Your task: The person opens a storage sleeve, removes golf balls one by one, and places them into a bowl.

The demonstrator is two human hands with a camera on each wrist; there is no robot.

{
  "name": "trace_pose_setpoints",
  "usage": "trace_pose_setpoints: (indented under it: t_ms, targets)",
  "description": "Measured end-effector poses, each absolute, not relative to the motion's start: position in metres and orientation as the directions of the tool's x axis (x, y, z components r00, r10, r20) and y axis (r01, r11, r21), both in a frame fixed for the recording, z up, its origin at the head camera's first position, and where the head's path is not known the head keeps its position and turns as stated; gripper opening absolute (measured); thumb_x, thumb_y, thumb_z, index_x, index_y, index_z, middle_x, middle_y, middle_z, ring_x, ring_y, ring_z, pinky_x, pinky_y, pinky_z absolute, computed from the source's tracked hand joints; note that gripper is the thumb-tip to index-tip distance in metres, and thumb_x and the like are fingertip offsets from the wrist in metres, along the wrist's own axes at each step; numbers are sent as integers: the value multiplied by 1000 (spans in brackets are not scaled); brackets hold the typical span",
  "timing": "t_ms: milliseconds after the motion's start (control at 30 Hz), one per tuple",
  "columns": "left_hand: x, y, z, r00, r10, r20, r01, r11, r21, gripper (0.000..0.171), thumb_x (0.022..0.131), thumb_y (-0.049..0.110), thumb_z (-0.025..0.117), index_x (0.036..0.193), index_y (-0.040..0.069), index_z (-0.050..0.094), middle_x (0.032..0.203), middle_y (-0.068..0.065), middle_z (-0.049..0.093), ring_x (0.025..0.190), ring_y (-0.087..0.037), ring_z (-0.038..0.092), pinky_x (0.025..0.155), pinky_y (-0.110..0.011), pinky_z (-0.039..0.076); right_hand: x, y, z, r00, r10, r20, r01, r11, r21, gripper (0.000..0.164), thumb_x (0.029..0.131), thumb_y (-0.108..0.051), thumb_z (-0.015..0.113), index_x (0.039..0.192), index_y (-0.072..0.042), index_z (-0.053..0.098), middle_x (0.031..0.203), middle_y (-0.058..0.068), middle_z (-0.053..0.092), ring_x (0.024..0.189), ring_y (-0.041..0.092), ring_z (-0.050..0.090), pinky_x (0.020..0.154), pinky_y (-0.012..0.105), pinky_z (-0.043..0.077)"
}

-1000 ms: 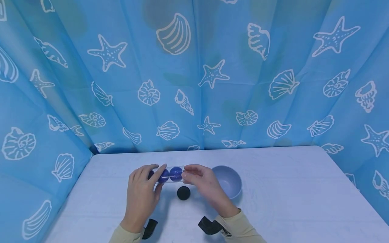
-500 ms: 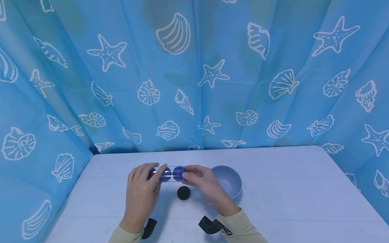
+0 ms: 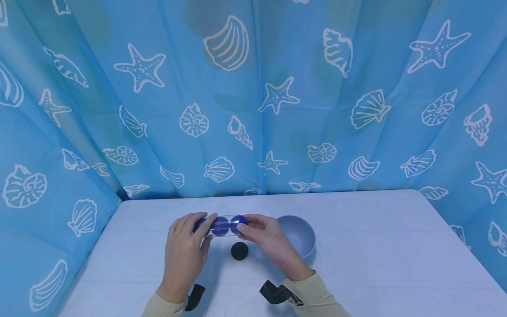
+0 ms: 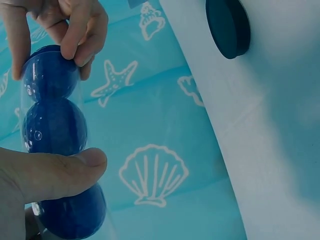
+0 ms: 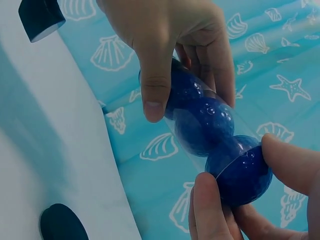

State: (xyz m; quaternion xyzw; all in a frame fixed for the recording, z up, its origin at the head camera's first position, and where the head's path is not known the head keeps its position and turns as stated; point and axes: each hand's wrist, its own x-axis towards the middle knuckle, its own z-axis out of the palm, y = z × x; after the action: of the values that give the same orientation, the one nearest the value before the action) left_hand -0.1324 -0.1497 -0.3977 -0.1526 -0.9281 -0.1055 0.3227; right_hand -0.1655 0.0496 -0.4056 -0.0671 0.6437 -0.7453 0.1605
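Note:
My left hand [image 3: 183, 255] grips a clear tube [image 5: 196, 161] from the left, its thumb across the near side. The tube lies sideways in the air above the table with a row of shiny blue balls inside. The middle ball [image 3: 220, 226] shows between my hands, and another is partly covered by the left fingers. At the tube's right end, my right hand [image 3: 266, 240] pinches the end ball [image 5: 240, 172] between thumb and fingers. That ball sticks partly out past the tube's rim. Below the tube, a round black cap [image 3: 239, 251] lies on the table.
A blue-grey bowl [image 3: 303, 235] stands on the table just behind my right hand, partly covered by it. A white cloth covers the table [image 3: 380, 246]. Blue curtains [image 3: 293, 127] with shell and starfish prints hang behind and at both sides.
The balls have slid to the right inside the tube, and the end one now comes out at the rim into my right fingers. Both hands have barely moved.

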Motion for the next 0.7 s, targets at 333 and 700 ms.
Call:
trace_pose_setpoints:
  t_ms: [333, 700]
  targets:
    - [-133, -147, -400, -775, 184, 605, 324, 937, 130, 58, 66, 10, 83, 120, 15, 61, 115, -10, 59, 108, -28, 54, 97, -46, 41, -166, 51, -404, -953, -281, -112, 124, -28, -992, 59, 80, -36, 71, 126, -3, 52, 109, 11, 60, 96, 20, 63, 86, 31, 51]
    - [-134, -145, -402, -813, 156, 561, 276, 951, 136, 58, 65, 15, 85, 118, 16, 61, 113, -9, 60, 107, -27, 55, 97, -46, 42, -164, 51, -402, -973, -220, -67, 22, 202, -979, 60, 78, -49, 68, 123, -12, 57, 104, 3, 64, 93, 13, 62, 85, 33, 51]
